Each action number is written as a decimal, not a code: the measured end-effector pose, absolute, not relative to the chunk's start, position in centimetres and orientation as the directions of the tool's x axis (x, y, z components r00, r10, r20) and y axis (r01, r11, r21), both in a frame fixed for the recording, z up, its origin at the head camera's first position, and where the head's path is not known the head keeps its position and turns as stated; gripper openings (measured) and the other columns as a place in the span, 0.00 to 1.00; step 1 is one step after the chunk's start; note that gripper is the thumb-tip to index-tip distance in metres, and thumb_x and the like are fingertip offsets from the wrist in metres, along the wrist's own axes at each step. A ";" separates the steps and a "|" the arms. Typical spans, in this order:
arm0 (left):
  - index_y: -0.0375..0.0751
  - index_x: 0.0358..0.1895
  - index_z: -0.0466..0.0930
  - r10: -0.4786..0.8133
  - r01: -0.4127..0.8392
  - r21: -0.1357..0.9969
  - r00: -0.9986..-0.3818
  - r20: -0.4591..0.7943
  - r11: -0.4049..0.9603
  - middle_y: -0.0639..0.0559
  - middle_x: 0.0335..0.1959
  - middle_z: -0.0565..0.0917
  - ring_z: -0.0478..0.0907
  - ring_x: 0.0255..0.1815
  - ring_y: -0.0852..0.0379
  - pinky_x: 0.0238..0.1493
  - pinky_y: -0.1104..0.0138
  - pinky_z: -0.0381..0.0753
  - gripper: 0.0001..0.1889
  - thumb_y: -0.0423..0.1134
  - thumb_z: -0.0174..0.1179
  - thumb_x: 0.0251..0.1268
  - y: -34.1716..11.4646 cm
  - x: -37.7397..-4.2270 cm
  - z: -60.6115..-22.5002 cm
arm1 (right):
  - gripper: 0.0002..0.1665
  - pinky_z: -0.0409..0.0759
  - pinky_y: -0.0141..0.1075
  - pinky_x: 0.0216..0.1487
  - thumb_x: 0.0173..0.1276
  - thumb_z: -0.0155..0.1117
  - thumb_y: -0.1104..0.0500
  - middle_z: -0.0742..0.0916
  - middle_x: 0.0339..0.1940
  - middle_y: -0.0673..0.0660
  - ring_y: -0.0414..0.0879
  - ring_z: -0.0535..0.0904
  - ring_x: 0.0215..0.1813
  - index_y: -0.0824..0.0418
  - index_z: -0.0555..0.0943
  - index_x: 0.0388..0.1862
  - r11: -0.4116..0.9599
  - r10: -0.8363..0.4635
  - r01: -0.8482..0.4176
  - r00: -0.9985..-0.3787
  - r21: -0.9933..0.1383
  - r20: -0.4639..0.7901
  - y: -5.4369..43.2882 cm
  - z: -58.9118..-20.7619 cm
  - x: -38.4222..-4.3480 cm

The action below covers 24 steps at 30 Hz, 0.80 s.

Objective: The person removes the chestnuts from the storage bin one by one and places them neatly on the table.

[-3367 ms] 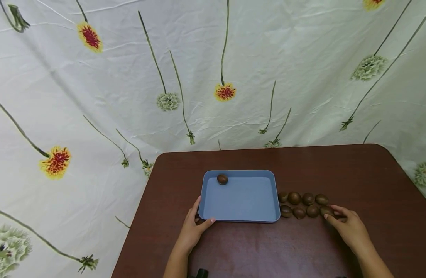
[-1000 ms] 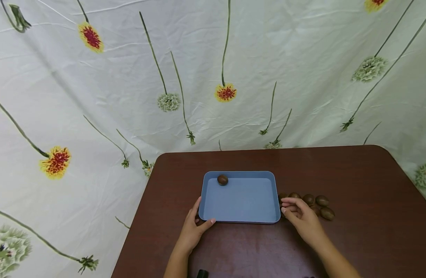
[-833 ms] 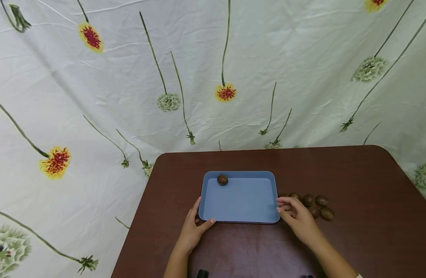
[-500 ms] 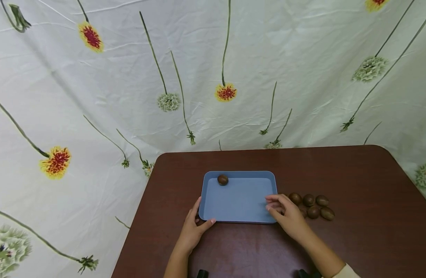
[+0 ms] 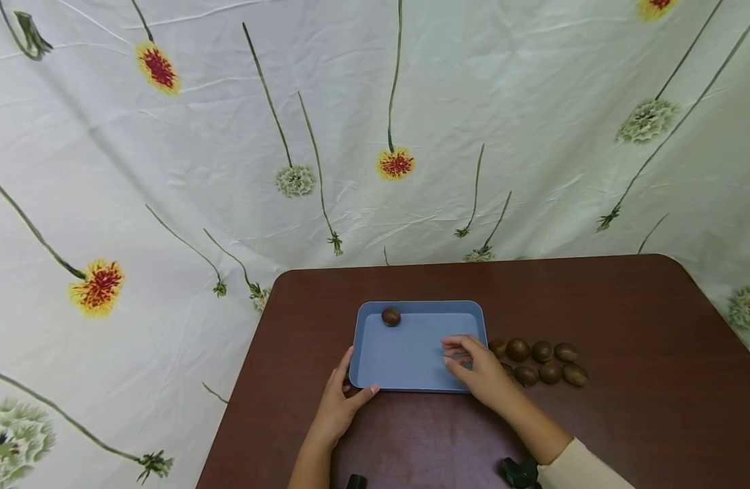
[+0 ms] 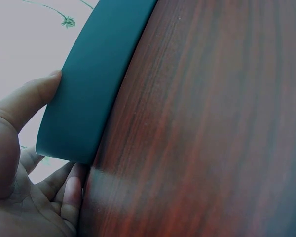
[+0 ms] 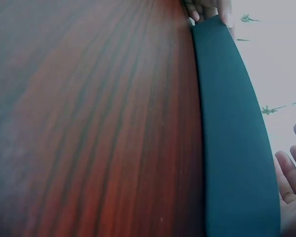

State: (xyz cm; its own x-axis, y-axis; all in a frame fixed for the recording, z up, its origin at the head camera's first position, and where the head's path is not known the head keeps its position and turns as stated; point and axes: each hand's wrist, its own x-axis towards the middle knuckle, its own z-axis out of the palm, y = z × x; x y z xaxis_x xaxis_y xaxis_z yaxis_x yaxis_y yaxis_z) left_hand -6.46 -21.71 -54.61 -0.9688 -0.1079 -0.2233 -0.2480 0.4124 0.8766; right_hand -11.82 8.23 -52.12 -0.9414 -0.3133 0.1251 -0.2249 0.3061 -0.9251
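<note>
A shallow blue tray [image 5: 405,360] lies on the table, with one dark brown, egg-shaped nut-like piece [image 5: 390,316] near its back left corner. My left hand [image 5: 338,401] grips the front left corner, thumb on the front rim and fingers along the left side. In the left wrist view that thumb presses the tray wall [image 6: 89,94]. Over the tray's right half hovers my right hand [image 5: 481,377], fingers loosely bent and apart. Its fingers [image 7: 292,180] show nothing between them in the right wrist view. Right of the tray, several like brown pieces [image 5: 542,351] form two rows, partly hidden by the right hand.
The dark brown wooden table [image 5: 644,319] has rounded back corners. Behind it hangs a white flower-patterned cloth [image 5: 460,81]. A black device [image 5: 522,472] shows by the right wrist, and another black object [image 5: 356,481] near the left forearm.
My right hand has moved left, from the right end of the front row, past the rows and over the tray. The left hand, tray and brown pieces stay as they were.
</note>
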 end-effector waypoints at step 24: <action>0.71 0.80 0.52 -0.116 -0.249 0.872 -0.968 -0.221 0.421 0.42 0.78 0.61 0.68 0.67 0.39 0.62 0.47 0.71 0.50 0.56 0.74 0.57 -21.7 -6.5 -54.7 | 0.28 0.79 0.45 0.63 0.71 0.68 0.61 0.82 0.64 0.56 0.52 0.78 0.66 0.62 0.76 0.68 0.388 -0.354 -0.194 -0.934 -0.901 0.049 2.9 -53.2 -15.3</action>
